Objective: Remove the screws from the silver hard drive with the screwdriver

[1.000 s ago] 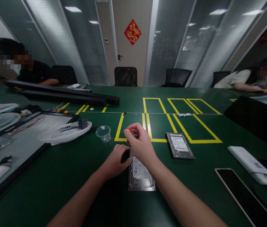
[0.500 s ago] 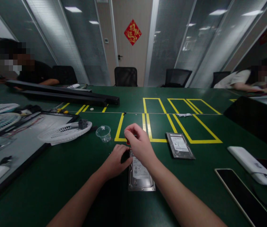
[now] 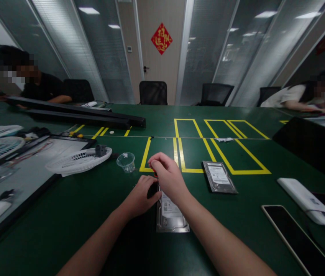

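Your right fingers [image 3: 162, 158] pinch 1 red tool [image 3: 155, 174]; left fingers [image 3: 147, 180], half-curled, touch the drive [image 3: 172, 222] beneath: likely turning, calling next for steady pressure.

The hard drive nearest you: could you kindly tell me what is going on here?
The left hand is at the left edge of the near hard drive, which lies label up on the green table. Over its far end, the right hand pinches a small red object, mostly hidden. Another hard drive lies to the right.
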A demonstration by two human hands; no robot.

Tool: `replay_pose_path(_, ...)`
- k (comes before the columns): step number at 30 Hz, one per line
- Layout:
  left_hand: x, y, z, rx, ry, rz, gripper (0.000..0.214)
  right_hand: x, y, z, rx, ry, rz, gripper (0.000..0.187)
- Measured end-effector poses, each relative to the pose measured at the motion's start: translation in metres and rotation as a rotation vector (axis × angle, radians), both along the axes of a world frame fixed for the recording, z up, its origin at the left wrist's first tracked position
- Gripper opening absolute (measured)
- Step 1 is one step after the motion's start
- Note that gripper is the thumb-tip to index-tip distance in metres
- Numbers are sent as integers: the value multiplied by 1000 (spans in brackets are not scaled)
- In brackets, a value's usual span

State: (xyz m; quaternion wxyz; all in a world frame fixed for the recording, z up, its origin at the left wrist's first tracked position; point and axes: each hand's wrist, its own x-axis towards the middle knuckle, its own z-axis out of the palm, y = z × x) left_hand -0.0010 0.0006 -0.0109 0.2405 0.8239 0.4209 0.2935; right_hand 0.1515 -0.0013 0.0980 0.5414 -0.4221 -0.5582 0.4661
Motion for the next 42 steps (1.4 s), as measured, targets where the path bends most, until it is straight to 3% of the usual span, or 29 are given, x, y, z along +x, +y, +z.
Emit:
replay_pose_path(6,-1,1,-1,24,-1,-17,41,-3,0,-1,-81,53,-26,11)
replay_pose_path(21,0,-1,4,-15,-4,-11,32,3,1,-2,-29,-55,-58,17)
replay_pose_path(32,1,-1,5,-14,-2,-5,36,1,-1,0,-87,60,-42,5)
replay_pose_path(42,0,-1,3,-9,-5,-9,35,3,0,1,-8,-47,-55,9)
